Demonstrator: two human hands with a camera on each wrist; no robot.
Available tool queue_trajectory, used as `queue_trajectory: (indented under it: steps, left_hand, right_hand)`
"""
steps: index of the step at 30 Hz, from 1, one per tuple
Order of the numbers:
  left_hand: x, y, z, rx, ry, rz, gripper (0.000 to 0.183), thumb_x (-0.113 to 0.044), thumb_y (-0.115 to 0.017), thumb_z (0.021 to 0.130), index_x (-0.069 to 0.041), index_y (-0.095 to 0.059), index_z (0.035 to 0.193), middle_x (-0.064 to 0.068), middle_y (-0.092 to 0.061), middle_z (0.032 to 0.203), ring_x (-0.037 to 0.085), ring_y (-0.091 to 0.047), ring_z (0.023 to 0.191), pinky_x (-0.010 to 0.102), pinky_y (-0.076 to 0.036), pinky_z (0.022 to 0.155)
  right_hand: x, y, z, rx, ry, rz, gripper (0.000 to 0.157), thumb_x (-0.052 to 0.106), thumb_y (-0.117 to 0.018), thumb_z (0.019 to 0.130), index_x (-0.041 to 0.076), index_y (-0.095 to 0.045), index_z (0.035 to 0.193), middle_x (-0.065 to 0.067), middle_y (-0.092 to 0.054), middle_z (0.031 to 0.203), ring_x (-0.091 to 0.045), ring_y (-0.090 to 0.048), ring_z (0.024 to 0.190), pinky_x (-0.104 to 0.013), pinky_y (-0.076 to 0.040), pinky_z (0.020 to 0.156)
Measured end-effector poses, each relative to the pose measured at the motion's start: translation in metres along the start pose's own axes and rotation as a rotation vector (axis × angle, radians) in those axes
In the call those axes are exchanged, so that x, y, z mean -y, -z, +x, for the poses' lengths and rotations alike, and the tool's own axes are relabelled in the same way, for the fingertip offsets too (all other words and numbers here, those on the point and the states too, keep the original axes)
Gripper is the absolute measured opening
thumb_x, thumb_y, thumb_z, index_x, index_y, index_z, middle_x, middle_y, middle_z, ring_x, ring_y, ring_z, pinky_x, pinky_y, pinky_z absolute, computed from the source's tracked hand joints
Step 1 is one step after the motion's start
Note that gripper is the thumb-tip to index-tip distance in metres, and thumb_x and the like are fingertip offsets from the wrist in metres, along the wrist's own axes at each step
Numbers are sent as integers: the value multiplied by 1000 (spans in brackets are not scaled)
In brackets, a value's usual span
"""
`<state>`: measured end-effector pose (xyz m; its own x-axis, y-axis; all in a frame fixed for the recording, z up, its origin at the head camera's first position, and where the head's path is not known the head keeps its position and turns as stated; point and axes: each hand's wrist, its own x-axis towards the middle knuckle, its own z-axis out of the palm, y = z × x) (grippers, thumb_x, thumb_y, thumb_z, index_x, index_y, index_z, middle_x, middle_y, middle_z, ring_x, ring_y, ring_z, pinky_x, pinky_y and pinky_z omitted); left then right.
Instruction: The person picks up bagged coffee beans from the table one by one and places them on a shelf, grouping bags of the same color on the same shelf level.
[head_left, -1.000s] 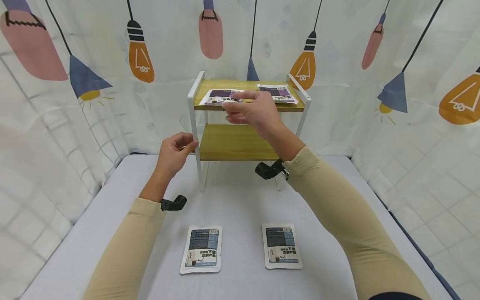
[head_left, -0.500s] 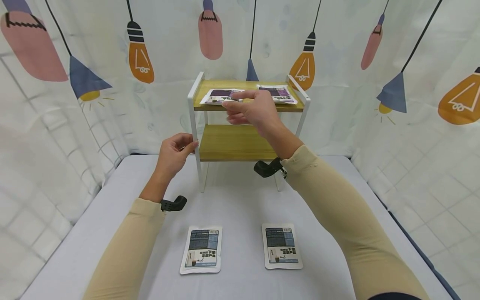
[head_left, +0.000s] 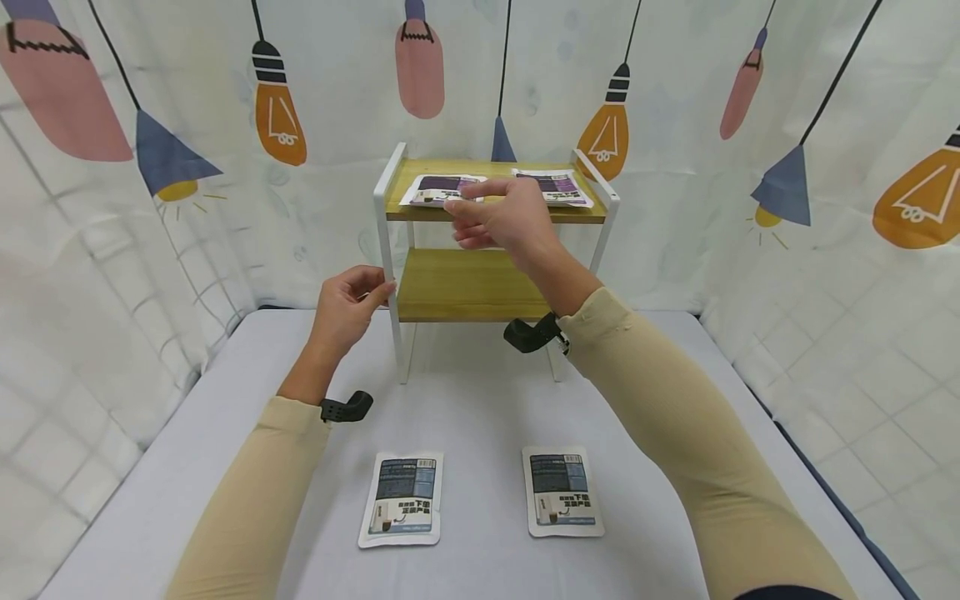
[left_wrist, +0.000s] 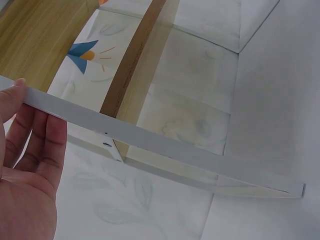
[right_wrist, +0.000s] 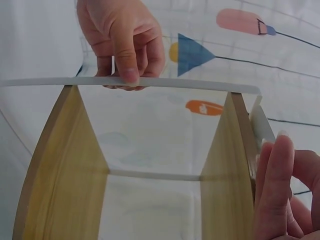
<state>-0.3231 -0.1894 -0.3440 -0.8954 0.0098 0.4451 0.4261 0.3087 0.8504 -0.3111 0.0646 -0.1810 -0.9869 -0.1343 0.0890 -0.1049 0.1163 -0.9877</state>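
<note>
1. Rack frame (head_left: 385,242): white; its boards (head_left: 468,283) yellowish brown, streaked with wood grain.
2. Pouches on the top board (head_left: 435,192): white, with purple-and-white labels.
3. Pouches on the table (head_left: 401,500): white, dark navy panels, black print.
4. Sleeves (head_left: 258,483): plain beige; wrist straps (head_left: 347,407) black.
5. Curtain (head_left: 337,83): white, orange bulbs, blue lampshades.

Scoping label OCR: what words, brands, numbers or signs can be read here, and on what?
Nothing can be quoted with certainty.
Front left packet: bold Chinese characters, too blurred; finer print too small.
Front right packet: same.
Rear left packet: print too small, partly hidden.
Rear right packet: too small.
Wrist views: no text seen.
</note>
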Motion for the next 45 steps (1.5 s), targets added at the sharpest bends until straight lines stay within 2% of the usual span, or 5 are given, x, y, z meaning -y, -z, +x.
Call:
queue_trajectory:
  steps: [7,17,38,45]
  left_hand:
    - [0,0,0,0,-9,-11,35,-26,-71,98,2,-68,117,-7,-69,97,10,-65,92,13,-56,83]
    - [-1,1,1,7,-19,-18,32,-27,-72,97,-1,-71,116,-4,-70,98,11,-66,92,14,-57,82]
    - [0,2,0,0,-11,-12,29,-27,-72,98,-3,-71,114,-6,-69,97,12,-65,92,14,-56,83]
    - [2,2,1,9,6,-6,31,-29,-72,97,-3,-71,115,-3,-69,99,12,-66,92,17,-58,83]
  right_hand:
    - [-2,-2,0,-16,43,-10,35,21,-84,85,8,-75,116,-16,-76,93,-27,-78,78,-35,-64,71]
    - [-2,-6,1,-44,87,-22,23,19,-83,86,4,-73,100,-16,-76,87,-25,-77,72,-37,-64,70]
    - [2,-9,4,-62,58,-45,20,17,-82,87,4,-74,100,-14,-75,81,-25,-76,69,-37,-64,69]
    - [-2,-7,3,-79,90,-56,22,20,-82,87,5,-75,102,-14,-75,82,-24,-76,69,-36,-64,67]
